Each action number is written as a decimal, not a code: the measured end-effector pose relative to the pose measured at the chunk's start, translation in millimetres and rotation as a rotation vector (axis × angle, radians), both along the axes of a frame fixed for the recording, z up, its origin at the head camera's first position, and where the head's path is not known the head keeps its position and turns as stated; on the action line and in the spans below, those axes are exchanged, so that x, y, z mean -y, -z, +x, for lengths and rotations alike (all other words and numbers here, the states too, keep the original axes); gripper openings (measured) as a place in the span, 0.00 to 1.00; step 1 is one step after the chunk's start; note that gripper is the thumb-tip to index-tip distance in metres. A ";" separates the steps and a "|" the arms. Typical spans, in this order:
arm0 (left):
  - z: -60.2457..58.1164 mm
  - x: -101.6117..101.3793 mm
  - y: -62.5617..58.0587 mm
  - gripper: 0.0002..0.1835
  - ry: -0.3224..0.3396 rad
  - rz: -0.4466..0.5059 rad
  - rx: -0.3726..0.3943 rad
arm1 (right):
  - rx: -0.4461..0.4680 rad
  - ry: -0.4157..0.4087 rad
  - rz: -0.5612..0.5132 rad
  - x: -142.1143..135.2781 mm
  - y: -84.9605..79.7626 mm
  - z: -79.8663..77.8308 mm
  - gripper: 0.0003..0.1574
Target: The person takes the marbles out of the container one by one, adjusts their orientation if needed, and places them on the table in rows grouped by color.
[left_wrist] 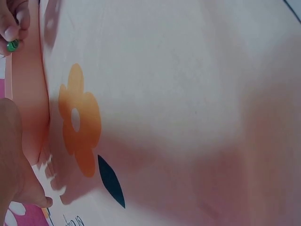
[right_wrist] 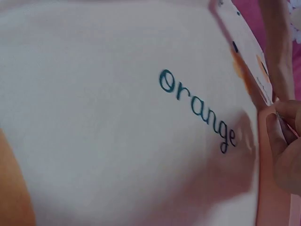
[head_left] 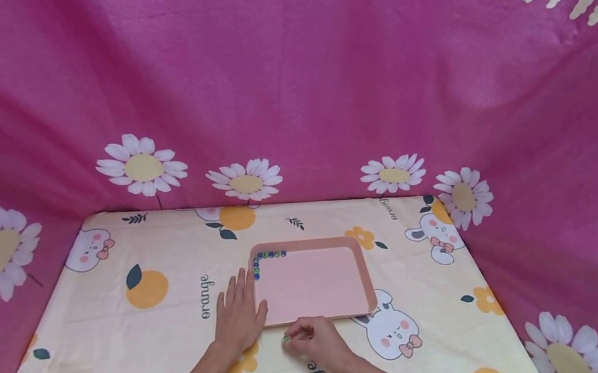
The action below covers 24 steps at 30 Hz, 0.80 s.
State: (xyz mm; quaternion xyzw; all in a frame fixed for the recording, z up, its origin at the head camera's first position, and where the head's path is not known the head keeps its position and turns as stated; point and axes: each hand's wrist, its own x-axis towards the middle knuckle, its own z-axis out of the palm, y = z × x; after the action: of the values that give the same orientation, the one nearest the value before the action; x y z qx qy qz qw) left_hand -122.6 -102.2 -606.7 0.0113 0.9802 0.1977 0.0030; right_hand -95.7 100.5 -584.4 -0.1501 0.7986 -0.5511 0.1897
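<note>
Marble [left_wrist: 12, 45], round and green, pinched by the right hand [head_left: 318, 342] near a pink tray [head_left: 313, 286].
Left hand [head_left: 239, 316], fingers straight, lies beside the smooth, round-cornered tray; glassy marbles [head_left: 271, 255] trace its far-left corner; creased magenta cloth [head_left: 283, 74] hangs behind.

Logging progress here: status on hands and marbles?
Right hand pinches green marble. Left hand at left side of tray. Other marbles line its far-left corner. No obstruction visible.
</note>
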 end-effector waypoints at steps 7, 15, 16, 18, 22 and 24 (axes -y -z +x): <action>-0.1 0.3 -1.8 0.43 0.006 0.006 0.001 | -0.109 -0.077 -0.039 7.0 14.7 6.2 0.08; -0.2 1.5 -0.9 0.43 0.011 -0.013 0.003 | -0.103 -0.097 0.013 9.8 22.8 10.2 0.08; -0.2 1.7 -0.5 0.43 0.012 -0.017 0.000 | -0.110 -0.101 0.024 10.1 23.2 10.2 0.08; -0.3 1.8 0.3 0.43 0.012 -0.021 -0.003 | -0.117 -0.113 0.043 10.6 23.9 10.0 0.08; -0.2 1.5 1.1 0.43 0.010 -0.010 -0.008 | -0.139 -0.128 0.076 11.4 24.5 10.9 0.09; -0.3 1.3 0.7 0.43 0.008 -0.009 -0.006 | -0.156 -0.127 0.090 12.2 24.7 11.6 0.10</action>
State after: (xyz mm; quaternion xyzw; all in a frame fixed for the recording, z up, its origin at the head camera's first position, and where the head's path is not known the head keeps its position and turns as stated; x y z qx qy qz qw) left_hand -122.9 -103.5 -607.4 0.0161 0.9810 0.1933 0.0008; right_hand -84.0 88.3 -609.1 -0.2340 0.8239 -0.4880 0.1680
